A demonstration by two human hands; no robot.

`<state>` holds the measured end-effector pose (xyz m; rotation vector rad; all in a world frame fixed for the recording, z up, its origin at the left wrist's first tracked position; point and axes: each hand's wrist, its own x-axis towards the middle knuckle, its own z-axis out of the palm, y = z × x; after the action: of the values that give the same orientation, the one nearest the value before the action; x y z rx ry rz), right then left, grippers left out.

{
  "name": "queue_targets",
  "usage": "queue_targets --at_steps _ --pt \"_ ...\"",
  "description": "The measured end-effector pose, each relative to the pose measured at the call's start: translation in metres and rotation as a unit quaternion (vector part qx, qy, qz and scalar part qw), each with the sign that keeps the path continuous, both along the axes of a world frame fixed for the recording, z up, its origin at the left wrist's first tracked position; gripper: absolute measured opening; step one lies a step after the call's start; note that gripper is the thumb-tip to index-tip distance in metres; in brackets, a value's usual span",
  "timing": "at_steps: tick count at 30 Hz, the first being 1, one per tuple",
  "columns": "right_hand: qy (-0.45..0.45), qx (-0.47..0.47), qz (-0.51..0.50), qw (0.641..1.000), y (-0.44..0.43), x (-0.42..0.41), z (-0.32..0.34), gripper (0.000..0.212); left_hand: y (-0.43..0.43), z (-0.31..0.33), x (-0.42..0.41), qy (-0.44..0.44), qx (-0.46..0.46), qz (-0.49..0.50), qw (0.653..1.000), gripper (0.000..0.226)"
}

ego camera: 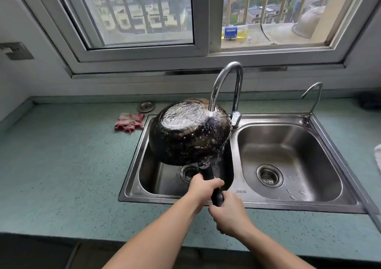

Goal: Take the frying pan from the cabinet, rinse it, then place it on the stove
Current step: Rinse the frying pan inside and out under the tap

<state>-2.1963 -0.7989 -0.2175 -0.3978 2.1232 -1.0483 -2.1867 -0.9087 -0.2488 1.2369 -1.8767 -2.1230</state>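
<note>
Both forearms are reaching in from the bottom edge, cut off below the elbows. Left hand [203,188] is wrapping tight round the pan's black handle [211,183] higher up, hiding that stretch of it; right hand [229,215] is closing on the handle's end, its fingers curling out of sight underneath.

Pan [188,131] is hanging upside down and tilted over the left basin of the sink [235,198], its inside facing away and not showing. Its dark, mottled underside is catching water from the tap [226,87]; the flat base is shining white under the spreading sheet, and water is streaming off the right rim into the basin. The pan is covering most of the left drain.

Small lettering is showing on the sink's front rim, near the divider, reversed and too small to read. On the ledge outside the window, a bottle [235,32] of yellow liquid is wearing a blue label reading "PEPSI", mirrored.

By the sink's back left corner, a red checked cloth [129,122] is lying crumpled, with a metal plug [146,106] just behind it. A thin second tap [312,99] is standing at the back right corner.
</note>
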Motion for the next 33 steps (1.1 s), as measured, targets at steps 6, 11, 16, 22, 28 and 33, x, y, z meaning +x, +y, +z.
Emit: queue_targets --at_steps 6,11,16,22,28,33 --pt "0.010 -0.001 -0.024 1.000 0.008 0.032 -0.006 0.006 0.005 -0.005 0.027 0.009 0.005 -0.024 1.000 0.023" --pt "0.061 0.032 -0.014 0.997 0.016 0.055 -0.003 0.016 0.011 0.001 0.048 0.023 0.013 -0.037 0.999 0.024" --pt "0.049 0.030 -0.027 0.998 0.026 0.082 0.005 0.019 0.023 0.006 0.073 0.008 0.017 -0.047 0.999 0.026" --pt "0.040 0.019 -0.053 0.998 0.040 0.119 0.015 0.021 0.036 0.007 0.105 0.006 0.020 -0.065 0.998 0.028" --pt "0.050 0.013 -0.068 0.996 0.048 0.144 0.027 0.021 0.045 0.020 0.126 0.015 0.013 -0.082 0.996 0.023" --pt "-0.016 -0.031 -0.071 0.997 0.047 0.150 0.041 0.016 0.045 0.036 0.134 0.023 -0.009 -0.071 0.997 0.029"
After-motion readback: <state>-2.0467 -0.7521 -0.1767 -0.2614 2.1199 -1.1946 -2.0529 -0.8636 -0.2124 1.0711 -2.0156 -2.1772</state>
